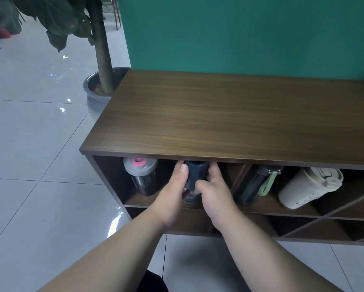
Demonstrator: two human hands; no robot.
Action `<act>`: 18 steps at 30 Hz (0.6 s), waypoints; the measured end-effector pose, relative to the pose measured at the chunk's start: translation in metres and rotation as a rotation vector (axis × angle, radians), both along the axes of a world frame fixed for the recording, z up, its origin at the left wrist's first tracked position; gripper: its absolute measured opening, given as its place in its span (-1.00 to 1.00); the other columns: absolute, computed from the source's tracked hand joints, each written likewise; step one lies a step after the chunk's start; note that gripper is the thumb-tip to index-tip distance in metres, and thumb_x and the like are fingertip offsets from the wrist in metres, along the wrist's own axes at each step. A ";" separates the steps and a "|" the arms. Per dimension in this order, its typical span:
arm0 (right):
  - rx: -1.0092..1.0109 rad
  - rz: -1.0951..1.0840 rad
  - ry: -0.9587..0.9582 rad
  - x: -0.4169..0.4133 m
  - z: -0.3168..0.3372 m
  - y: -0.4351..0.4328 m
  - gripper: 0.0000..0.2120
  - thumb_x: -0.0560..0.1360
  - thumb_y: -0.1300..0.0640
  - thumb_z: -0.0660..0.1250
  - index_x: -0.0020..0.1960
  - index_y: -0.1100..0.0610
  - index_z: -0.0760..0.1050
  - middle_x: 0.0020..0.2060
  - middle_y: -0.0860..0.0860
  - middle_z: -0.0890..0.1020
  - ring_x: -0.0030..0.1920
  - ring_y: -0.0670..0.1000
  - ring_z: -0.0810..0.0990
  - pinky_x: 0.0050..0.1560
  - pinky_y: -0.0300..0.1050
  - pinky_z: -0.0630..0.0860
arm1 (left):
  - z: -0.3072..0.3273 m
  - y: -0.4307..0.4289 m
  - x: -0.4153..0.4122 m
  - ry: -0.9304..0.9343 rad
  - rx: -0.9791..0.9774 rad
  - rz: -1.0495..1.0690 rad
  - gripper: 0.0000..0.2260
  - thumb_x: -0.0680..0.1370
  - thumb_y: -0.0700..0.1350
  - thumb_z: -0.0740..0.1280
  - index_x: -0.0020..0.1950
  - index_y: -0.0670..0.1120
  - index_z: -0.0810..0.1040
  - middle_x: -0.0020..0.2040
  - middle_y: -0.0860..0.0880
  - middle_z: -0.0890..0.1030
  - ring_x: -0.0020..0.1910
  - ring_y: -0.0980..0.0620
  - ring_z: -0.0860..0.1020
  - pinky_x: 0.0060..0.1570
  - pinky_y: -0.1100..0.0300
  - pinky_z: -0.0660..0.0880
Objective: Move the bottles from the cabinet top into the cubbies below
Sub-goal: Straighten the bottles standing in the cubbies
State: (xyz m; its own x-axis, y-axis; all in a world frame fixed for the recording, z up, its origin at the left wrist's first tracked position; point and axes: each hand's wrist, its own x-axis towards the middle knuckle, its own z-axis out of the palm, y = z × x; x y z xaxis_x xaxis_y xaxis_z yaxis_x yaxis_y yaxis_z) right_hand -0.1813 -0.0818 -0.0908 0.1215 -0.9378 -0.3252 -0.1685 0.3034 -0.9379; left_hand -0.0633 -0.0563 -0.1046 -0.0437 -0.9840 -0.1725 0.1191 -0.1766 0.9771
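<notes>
Inside the left cubby (113, 178) — dark bottle (194, 182) upright; both hands clasp it

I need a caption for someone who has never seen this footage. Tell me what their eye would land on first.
First, the two bare arms reaching in from below: the left hand and right hand grip a dark blue bottle on both sides at the mouth of the upper left cubby. Next, the other bottles in that row: a pink-spouted shaker to its left, a black bottle with a green strap and a cream tumbler to its right. The wooden cabinet top is bare.
</notes>
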 end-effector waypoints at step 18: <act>0.189 0.120 0.095 -0.001 -0.014 0.037 -0.39 0.46 0.32 0.28 0.43 -0.12 0.43 0.43 -0.06 0.53 0.21 -0.04 0.54 0.11 -0.18 0.42 | -0.007 0.033 0.030 -0.017 0.281 0.087 -0.27 0.42 0.43 0.25 0.54 0.21 0.23 0.34 0.25 0.43 0.45 0.07 0.32 0.52 -0.08 0.21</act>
State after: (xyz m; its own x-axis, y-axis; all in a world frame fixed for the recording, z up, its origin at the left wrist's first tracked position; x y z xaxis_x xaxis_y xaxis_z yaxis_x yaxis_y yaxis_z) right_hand -0.1825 -0.0448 -0.1051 0.1887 -0.8399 -0.5088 -0.2989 0.4444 -0.8445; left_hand -0.0335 -0.0234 -0.1118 0.0442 -0.8974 -0.4389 0.1293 -0.4305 0.8933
